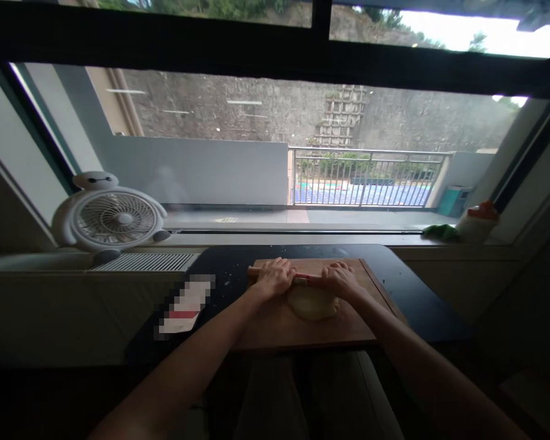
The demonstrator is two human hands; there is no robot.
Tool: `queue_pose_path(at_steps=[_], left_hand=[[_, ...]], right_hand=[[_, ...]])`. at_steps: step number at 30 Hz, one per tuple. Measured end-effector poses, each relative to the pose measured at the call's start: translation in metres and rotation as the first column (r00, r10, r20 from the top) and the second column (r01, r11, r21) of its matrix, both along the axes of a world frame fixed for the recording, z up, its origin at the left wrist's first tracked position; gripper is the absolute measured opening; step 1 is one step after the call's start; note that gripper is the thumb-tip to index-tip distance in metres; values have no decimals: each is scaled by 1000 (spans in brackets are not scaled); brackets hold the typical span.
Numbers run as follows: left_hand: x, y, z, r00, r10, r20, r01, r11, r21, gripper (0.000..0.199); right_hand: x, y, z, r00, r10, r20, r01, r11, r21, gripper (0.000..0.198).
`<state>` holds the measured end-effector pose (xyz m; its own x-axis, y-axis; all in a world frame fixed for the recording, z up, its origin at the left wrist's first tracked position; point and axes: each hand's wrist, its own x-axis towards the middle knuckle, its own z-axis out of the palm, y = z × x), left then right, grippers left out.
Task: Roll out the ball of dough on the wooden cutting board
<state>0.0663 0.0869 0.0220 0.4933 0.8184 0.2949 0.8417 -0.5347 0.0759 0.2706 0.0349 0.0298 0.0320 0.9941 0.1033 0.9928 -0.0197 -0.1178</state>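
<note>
A wooden rolling pin [307, 279] lies crosswise near the far side of a wooden board [266, 327]. My left hand [276, 275] is closed over its left part, and the pin's left end sticks out beyond the fingers. Toward the other end, my right hand [340, 278] is wrapped over the pin, hiding that end. A pale, flattened piece of dough [312, 304] rests on the board just on my side of the pin. Whether the pin presses on the dough's far edge is hard to make out.
The board lies on a dark table [421, 305] by a window. To the left on the table is a blurred white and red packet [187, 308]. A white fan [119, 219] stands at the left sill; a bottle with an orange top [479, 223] and a green cloth-like item [440, 232] are right.
</note>
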Motion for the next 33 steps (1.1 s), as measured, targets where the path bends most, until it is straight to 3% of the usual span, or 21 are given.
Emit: queue_pose_path(at_steps=[6, 11, 14, 18, 25, 28, 33], left_hand=[[2, 39, 0, 987, -118, -109, 102, 984, -146, 33], [4, 57, -5, 976, -191, -104, 178, 976, -123, 33], [2, 51, -10, 988, -144, -61, 140, 988, -61, 38], [6, 35, -4, 999, 14, -29, -14, 1000, -11, 38], [18, 8, 1, 971, 237, 13, -237, 969, 63, 36], [18, 3, -1, 964, 263, 35, -265, 963, 49, 36], [8, -13, 9, 982, 186, 21, -185, 983, -16, 32]], right_hand=[[4, 22, -3, 998, -47, -41, 47, 999, -1, 38], [-2, 21, -6, 999, 3, -44, 1, 995, 95, 39], [-2, 15, -9, 996, 80, -41, -73, 985, 154, 42], [2, 18, -4, 989, 149, 0, -146, 967, 208, 45], [-14, 28, 3, 992, 128, -1, -123, 955, 270, 35], [-19, 24, -1, 997, 49, -59, -31, 963, 268, 40], [0, -1, -6, 993, -32, -110, 61, 959, 276, 43]])
